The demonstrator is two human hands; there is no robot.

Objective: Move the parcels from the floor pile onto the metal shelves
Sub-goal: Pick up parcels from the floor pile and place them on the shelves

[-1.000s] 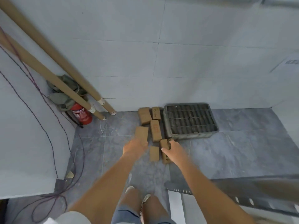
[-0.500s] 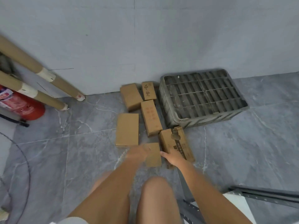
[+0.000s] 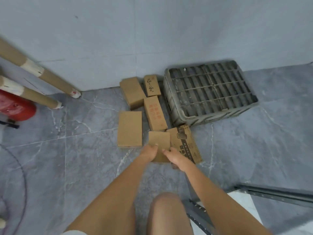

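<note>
As both hands close on it from the near end, the small plain parcel (image 3: 159, 143) sits gripped at its two near corners: left hand (image 3: 149, 152) with thumb over the top face, right hand (image 3: 172, 156) likewise, fingers curled round the edges. A two-sided hold of this kind probably serves to lift the parcel level off the floor.

Other items, placed relative to the small plain parcel:
- Printed parcel (image 3: 186, 145), touching its right side, partly under the right hand.
- Red-lettered parcel (image 3: 155, 113), just beyond, against the grey crate (image 3: 210, 92).
- Flat plain parcel (image 3: 130, 128), just to the left, lying apart.
- Two further parcels (image 3: 133, 92) (image 3: 152, 85), beyond, at the wall.
- Metal shelf frame (image 3: 271, 192), near right; the destination, so all six parcels remain on the floor.
- Cardboard tubes (image 3: 50, 78) and fire extinguisher (image 3: 15, 107), well to the left.
</note>
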